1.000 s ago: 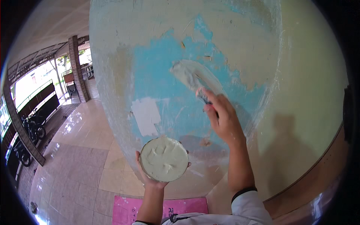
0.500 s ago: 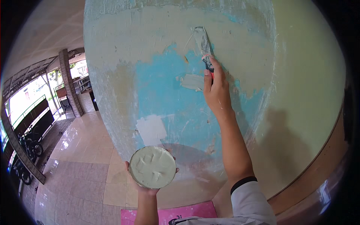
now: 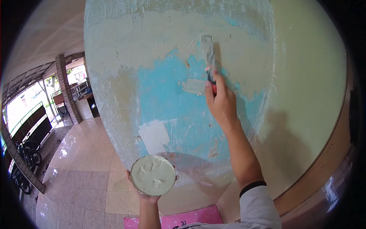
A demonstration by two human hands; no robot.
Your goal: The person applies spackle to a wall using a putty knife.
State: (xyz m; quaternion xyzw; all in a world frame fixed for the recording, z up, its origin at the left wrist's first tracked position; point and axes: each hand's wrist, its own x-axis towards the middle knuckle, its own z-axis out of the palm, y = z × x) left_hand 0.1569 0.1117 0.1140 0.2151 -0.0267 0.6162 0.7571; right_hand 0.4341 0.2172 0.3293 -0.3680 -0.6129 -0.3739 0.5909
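the left hand is closest, clamped around a shallow round tub from below, thumb at one side and fingertips showing at the other. the tub sits right on that hand, face up, and the pale putty in it is ridged and well stocked. below the hand, on the floor, lies a pink sheet.

further out, the right hand is clamped on the handle of a scraper, whose smeared blade points up and away from its fingers. just left of the right hand, a strip of putty sits on the blue area of the wall. a white patch is just above the tub.

a second ago the blade was down in the wet smear on the blue; now it is above the strip, by the edge of the beige coating. so that strip is laid and clear of the blade, while much of the blue looks uncoated. a shadow runs beside the blade, but i cannot tell whether its tip touches the wall.

far off to the left of both hands stand a pillar and a motorbike.
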